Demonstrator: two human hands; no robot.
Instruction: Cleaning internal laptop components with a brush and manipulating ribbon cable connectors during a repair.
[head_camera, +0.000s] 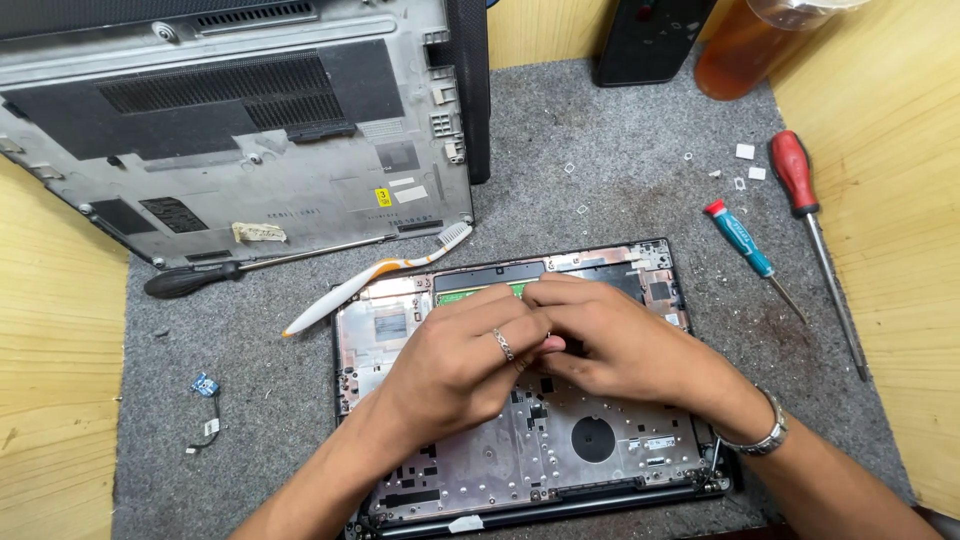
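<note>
We see open laptop base (560, 455) mid-mat; detached cover (240, 120) behind-left of it, toothbrush (375, 275) between them, two screwdrivers (800, 200) right of it, small connector (205, 385) left.

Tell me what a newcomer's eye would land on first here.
First, the two bare hands, left hand and right hand, meeting fingertip to fingertip over the opened laptop chassis at centre on the grey felt mat. Next, the large grey laptop bottom cover propped at upper left, with a white and orange toothbrush lying below it. To the right lie a red-handled screwdriver and a smaller teal-handled screwdriver.
</note>
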